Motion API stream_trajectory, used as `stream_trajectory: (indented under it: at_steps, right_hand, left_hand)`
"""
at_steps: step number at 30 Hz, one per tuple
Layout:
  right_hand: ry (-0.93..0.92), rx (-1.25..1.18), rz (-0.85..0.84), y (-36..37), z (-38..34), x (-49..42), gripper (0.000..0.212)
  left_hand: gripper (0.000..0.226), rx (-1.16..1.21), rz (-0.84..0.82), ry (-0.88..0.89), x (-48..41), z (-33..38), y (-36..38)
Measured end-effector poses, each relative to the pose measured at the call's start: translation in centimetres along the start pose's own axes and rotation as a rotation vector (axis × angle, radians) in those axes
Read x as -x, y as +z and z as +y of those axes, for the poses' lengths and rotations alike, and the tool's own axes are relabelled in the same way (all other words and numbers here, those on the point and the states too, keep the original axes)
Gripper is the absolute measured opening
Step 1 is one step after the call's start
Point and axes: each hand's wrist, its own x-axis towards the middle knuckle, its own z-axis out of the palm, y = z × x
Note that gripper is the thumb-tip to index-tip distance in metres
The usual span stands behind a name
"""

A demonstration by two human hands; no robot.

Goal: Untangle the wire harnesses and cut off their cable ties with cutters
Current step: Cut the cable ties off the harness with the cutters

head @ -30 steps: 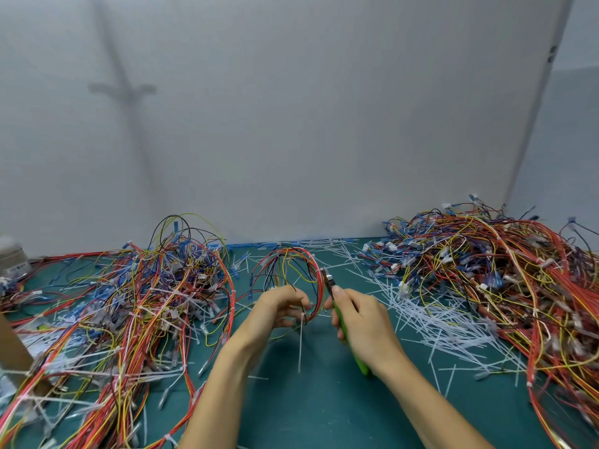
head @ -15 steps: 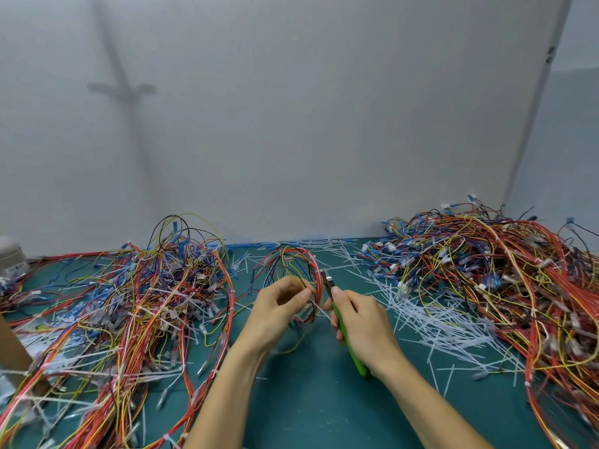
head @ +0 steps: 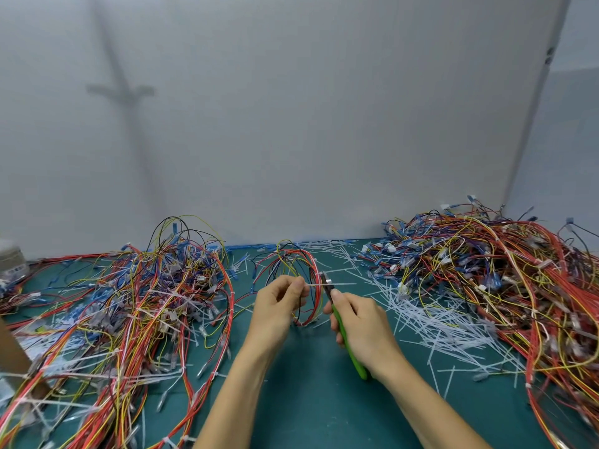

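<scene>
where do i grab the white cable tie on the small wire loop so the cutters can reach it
Pinch the cable tie by its free end, from the left, as the left hand does. It sticks out level across the wire loop, and the cutters in the right hand meet it from the right, so the pinch likely stays clear.

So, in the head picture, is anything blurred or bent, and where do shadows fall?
Head view: soft even light, no glare; a faint cross-shaped shadow lies on the wall, upper left. Head view: the wide lens bends the wall's right edge; the left pile and right pile smear toward the lower corners; left hand, right hand and green cutters look sharper.
</scene>
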Motion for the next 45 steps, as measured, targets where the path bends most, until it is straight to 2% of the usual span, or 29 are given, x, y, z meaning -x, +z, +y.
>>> stream_trajectory:
  at_steps: [3,9,18,25,34,45]
  right_hand:
    - [0.001,0.000,-0.009,0.0,0.0,0.0,0.043]
    - [-0.005,0.020,-0.009,0.1,0.0,0.0,0.042]
    - [-0.073,0.128,-0.101,0.2,-0.3,0.2,0.038]
    - [-0.210,0.184,-0.098,0.0,-0.4,0.5,0.037]
    - [-0.240,0.184,-0.077,0.6,-0.4,0.6,0.035]
    - [-0.230,0.197,-0.043,0.7,-0.4,0.7,0.037]
  left_hand:
    - [0.021,-0.003,-0.048,-0.030,0.1,0.1,0.3]
    - [0.022,0.157,-0.138,-0.088,0.5,0.4,0.9]
    - [0.024,0.332,0.149,-0.194,-0.2,0.2,0.2]
    - [0.021,0.430,0.206,-0.198,-0.3,0.2,0.2]
    - [0.018,0.375,0.104,-0.143,0.2,0.5,0.5]
    - [0.020,0.382,0.089,-0.115,0.2,0.3,0.7]
